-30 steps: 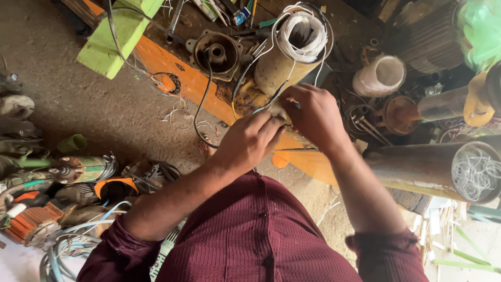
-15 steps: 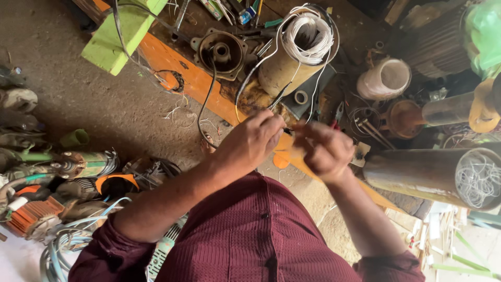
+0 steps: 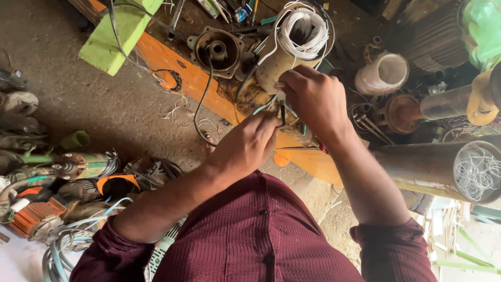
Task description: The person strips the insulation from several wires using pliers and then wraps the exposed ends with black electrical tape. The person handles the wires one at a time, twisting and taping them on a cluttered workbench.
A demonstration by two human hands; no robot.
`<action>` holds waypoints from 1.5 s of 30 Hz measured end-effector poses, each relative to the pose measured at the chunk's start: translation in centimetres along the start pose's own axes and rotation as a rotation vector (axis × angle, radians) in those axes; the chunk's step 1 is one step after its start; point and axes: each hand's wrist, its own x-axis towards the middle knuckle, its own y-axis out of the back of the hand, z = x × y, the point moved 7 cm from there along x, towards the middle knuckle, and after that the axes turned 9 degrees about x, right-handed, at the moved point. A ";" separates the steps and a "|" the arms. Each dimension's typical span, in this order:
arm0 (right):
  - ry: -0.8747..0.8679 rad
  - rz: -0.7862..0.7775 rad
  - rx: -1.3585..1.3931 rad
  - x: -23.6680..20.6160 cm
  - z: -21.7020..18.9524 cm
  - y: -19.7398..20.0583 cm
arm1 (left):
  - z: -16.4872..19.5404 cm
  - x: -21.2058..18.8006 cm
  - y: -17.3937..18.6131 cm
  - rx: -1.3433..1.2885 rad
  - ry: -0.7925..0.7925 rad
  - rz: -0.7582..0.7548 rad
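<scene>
Thin wire leads [image 3: 263,107] run from the upright motor stator [image 3: 292,52], with its white winding coil at the top, down to both hands, which meet just in front of it over the orange wooden beam [image 3: 193,78]. Half a second ago the right hand sat lower and apart from the stator; now it has come up against the stator body, and the left has closed in beside it, so the work on the leads looks underway, not finished. Right hand [image 3: 315,99] curls around a small dark tool [image 3: 282,110], likely pliers, gripped shut. Left hand [image 3: 248,149] is closed, pinching the wire ends, touching the right. Beyond: a round metal end housing [image 3: 216,49] just left of the stator, a green block [image 3: 117,36] farther left, a white cup [image 3: 383,73] to the right, a large steel cylinder [image 3: 443,167] packed with wire, pump parts on the floor [image 3: 94,109].
</scene>
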 end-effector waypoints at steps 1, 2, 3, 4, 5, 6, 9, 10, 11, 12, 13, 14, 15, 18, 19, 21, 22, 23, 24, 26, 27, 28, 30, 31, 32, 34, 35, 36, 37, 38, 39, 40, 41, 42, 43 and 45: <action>-0.071 -0.060 -0.048 0.3 0.6 -0.6 | 0.4 -0.1 0.6 0.078 -0.039 0.080; -0.096 -0.082 -0.056 0.6 0.9 -0.9 | 0.9 -0.3 1.0 0.153 -0.080 0.160; -0.123 -0.108 -0.064 0.7 1.1 -1.2 | 1.4 -0.4 1.4 0.225 -0.120 0.240; -0.149 -0.136 -0.069 0.6 1.3 -1.4 | 1.2 -0.1 0.9 0.198 -0.088 0.173; -0.107 -0.053 -0.011 0.4 0.9 -0.8 | 0.9 0.2 0.3 0.172 -0.056 0.108; -0.063 0.028 0.045 -0.1 0.4 -0.1 | 0.5 0.5 -0.2 0.145 -0.024 0.043; -0.129 0.128 0.349 -3.0 0.3 1.0 | -1.5 1.1 -0.9 -0.037 0.173 -0.091; -0.179 0.132 0.472 -4.0 0.5 1.1 | -1.7 1.3 -0.7 -0.125 0.146 -0.095; -0.010 0.148 0.393 -4.7 -0.8 1.3 | -2.0 1.3 -0.3 -0.212 0.119 -0.098; 0.158 0.162 0.312 -5.5 -2.0 1.3 | -2.1 1.4 0.0 -0.300 0.091 -0.099; 0.327 0.174 0.233 -6.4 -3.0 1.1 | -2.4 1.4 -0.1 -0.328 0.113 -0.132; 0.384 0.198 0.137 -6.8 -3.1 0.8 | -2.7 1.4 -0.2 -0.355 0.136 -0.168; 0.435 0.224 0.040 -7.4 -3.1 0.4 | -2.8 1.4 -0.4 -0.384 0.157 -0.210; 0.630 0.298 -0.119 -8.5 -2.9 -0.5 | -1.6 1.5 0.1 -0.289 0.016 -0.111; 0.705 0.322 -0.151 -8.7 -2.9 -0.7 | -1.5 1.4 -0.1 -0.242 0.042 -0.113; 0.615 0.296 -0.008 -7.9 -1.9 -0.3 | -1.4 0.9 -0.6 -0.146 0.092 -0.114; 0.565 0.276 0.069 -7.3 -1.5 -0.1 | -1.1 0.6 -0.4 -0.137 0.063 -0.065; 0.421 0.222 0.134 -6.4 -0.8 0.0 | -0.8 0.3 -0.3 -0.129 0.032 -0.019; 0.278 0.172 0.197 -5.6 0.0 0.2 | -0.7 0.1 -0.1 -0.120 -0.005 0.029; 0.033 0.036 0.319 -4.0 1.2 0.0 | -1.2 -0.1 -0.9 -0.087 0.026 0.001; -0.065 -0.053 0.378 -3.1 1.8 -0.4 | -1.5 -0.2 -1.3 -0.070 0.042 -0.009; -0.161 -0.144 0.437 -2.4 2.3 -0.9 | -1.2 -0.2 -1.3 0.042 -0.029 0.029; -0.222 -0.275 0.365 -1.3 2.6 -1.5 | -0.3 -0.4 -1.5 0.263 -0.171 0.103; -0.257 -0.341 0.331 -1.0 2.9 -2.0 | -0.1 -0.4 -1.4 0.290 -0.186 0.150; -0.199 -0.329 0.291 -0.6 2.6 -1.9 | 0.2 -0.5 -1.3 0.315 -0.201 0.197; -0.078 -0.303 0.204 -0.8 1.7 -1.8 | 0.1 -0.1 -1.1 0.248 -0.144 0.202; -0.110 -0.177 0.287 -1.3 1.9 -1.0 | -0.4 0.3 -1.1 0.155 -0.067 0.160; -0.137 -0.051 0.370 -2.1 1.9 -0.3 | -0.9 0.6 -1.0 0.064 0.011 0.120; -0.160 0.075 0.452 -3.3 1.8 0.3 | -1.2 0.8 -0.7 -0.025 0.058 0.104; -0.109 0.121 0.492 -4.6 1.1 0.5 | -1.5 0.9 -0.3 -0.114 0.107 0.090; -0.051 0.166 0.535 -5.7 0.6 0.6 | -1.9 1.0 0.1 -0.200 0.157 0.080; 0.011 0.209 0.579 -6.5 0.3 0.5 | -2.4 1.3 0.0 -0.311 0.191 -0.006; 0.097 0.224 0.452 -7.1 -0.3 0.0 | -2.9 1.4 -0.2 -0.425 0.230 -0.099; 0.174 0.241 0.325 -7.8 -0.9 -0.5 | -3.1 1.3 -0.6 -0.542 0.267 -0.200; 0.248 0.264 0.192 -8.3 -1.1 -0.9 | -3.5 1.2 -0.7 -0.556 0.321 -0.240; 0.452 0.301 0.108 -9.1 -1.7 -1.4 | -4.1 0.8 -1.6 -0.578 0.413 -0.330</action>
